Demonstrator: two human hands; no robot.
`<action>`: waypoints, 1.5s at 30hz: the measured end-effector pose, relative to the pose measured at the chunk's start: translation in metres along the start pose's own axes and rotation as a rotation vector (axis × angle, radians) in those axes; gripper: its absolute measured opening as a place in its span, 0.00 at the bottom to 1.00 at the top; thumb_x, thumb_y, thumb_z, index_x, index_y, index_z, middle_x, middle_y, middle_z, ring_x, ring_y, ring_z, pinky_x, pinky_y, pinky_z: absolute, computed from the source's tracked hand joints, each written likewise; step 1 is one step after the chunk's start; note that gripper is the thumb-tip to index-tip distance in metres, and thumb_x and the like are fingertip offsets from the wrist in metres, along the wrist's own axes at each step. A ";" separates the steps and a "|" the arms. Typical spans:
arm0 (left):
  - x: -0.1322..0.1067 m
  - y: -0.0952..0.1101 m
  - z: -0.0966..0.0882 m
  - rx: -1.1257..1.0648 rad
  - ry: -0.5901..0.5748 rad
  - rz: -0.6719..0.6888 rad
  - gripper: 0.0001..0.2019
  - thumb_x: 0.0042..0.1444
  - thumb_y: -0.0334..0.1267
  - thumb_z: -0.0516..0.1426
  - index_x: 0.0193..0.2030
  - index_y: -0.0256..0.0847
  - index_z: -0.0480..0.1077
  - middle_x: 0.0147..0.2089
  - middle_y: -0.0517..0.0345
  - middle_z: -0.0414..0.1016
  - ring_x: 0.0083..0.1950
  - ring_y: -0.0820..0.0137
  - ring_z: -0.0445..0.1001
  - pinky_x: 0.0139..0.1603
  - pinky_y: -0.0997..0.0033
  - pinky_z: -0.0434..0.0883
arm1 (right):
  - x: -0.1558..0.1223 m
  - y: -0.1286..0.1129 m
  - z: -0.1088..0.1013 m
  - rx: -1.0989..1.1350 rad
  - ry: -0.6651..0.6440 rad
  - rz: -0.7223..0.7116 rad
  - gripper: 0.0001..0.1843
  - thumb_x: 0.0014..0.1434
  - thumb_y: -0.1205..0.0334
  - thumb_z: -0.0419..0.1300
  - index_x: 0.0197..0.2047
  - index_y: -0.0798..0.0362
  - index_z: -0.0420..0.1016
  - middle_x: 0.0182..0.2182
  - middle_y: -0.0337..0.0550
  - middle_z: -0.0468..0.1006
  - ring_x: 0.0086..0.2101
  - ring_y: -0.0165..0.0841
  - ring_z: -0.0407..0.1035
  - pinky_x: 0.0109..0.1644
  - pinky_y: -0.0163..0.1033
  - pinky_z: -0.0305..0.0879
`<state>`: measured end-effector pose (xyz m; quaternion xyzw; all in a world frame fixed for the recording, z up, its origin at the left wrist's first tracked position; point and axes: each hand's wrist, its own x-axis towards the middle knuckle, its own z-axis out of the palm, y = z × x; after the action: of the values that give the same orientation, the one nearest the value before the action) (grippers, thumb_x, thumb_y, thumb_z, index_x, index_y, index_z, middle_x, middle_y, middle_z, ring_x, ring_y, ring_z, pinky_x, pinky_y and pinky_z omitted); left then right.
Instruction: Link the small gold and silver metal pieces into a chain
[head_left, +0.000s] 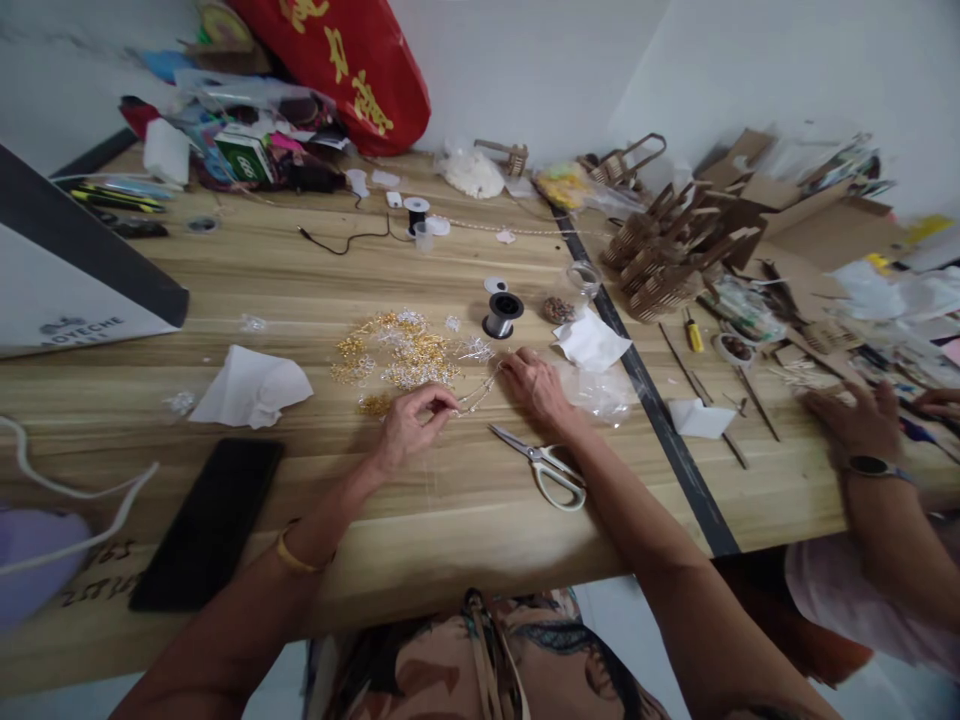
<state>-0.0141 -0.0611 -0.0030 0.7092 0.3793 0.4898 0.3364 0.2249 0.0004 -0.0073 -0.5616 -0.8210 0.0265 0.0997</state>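
My left hand (411, 424) rests on the wooden table (420, 520) with its fingers pinched on a thin strand of beaded wire (474, 398). My right hand (534, 385) lies just right of it, fingers curled and pressed on the strand's other end. Beyond both hands spreads a heap of gold and silver beads (397, 355). White-handled scissors (544, 465) lie on the table just below my right wrist. A spool of thread (502, 314) stands behind my right hand.
A black phone (210, 520) and crumpled white paper (251, 388) lie at the left. Clear plastic (600, 390) and white paper (591, 342) sit right of my hand. Another person's hand (855, 420) with a watch works at the right among cardboard pieces (667, 250).
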 end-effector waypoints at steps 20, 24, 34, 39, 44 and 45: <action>0.006 0.018 -0.007 -0.273 0.349 -0.174 0.08 0.50 0.36 0.64 0.32 0.38 0.69 0.34 0.55 0.80 0.39 0.68 0.80 0.44 0.68 0.75 | -0.015 0.040 -0.009 0.062 0.008 -0.084 0.09 0.58 0.63 0.53 0.39 0.55 0.72 0.35 0.46 0.73 0.34 0.34 0.64 0.36 0.36 0.54; 0.005 0.022 -0.006 -0.261 0.342 -0.139 0.09 0.49 0.34 0.64 0.37 0.38 0.72 0.35 0.56 0.80 0.38 0.69 0.80 0.44 0.68 0.75 | -0.017 0.040 -0.009 0.050 0.033 -0.107 0.09 0.57 0.63 0.52 0.37 0.55 0.72 0.34 0.45 0.73 0.33 0.33 0.63 0.35 0.36 0.52; -0.001 0.032 -0.003 -0.253 0.157 -0.045 0.03 0.53 0.34 0.62 0.35 0.41 0.77 0.36 0.56 0.80 0.41 0.69 0.77 0.45 0.67 0.74 | -0.015 0.043 -0.006 0.013 0.022 -0.092 0.12 0.60 0.63 0.49 0.33 0.55 0.73 0.32 0.45 0.75 0.30 0.32 0.63 0.33 0.37 0.48; 0.002 0.029 -0.006 -0.215 0.247 -0.115 0.07 0.50 0.36 0.64 0.37 0.40 0.77 0.36 0.57 0.78 0.39 0.71 0.76 0.43 0.70 0.74 | -0.015 0.044 -0.004 0.010 0.046 -0.085 0.13 0.61 0.64 0.48 0.33 0.55 0.73 0.32 0.45 0.75 0.31 0.32 0.64 0.34 0.37 0.49; 0.004 0.023 -0.008 -0.264 0.247 -0.082 0.06 0.50 0.33 0.63 0.37 0.43 0.78 0.37 0.58 0.77 0.39 0.72 0.75 0.42 0.72 0.73 | -0.016 0.044 -0.002 -0.001 0.056 -0.095 0.13 0.61 0.64 0.47 0.33 0.55 0.73 0.32 0.46 0.75 0.31 0.32 0.64 0.34 0.37 0.50; 0.004 0.024 -0.008 -0.282 0.238 -0.072 0.06 0.50 0.33 0.63 0.36 0.43 0.78 0.36 0.58 0.77 0.39 0.73 0.74 0.42 0.72 0.72 | -0.016 0.045 -0.002 0.001 0.057 -0.096 0.13 0.61 0.64 0.47 0.33 0.55 0.72 0.32 0.46 0.75 0.31 0.32 0.64 0.34 0.37 0.50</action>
<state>-0.0157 -0.0690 0.0216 0.5780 0.3693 0.6063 0.4024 0.2719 0.0019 -0.0142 -0.5219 -0.8439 0.0062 0.1243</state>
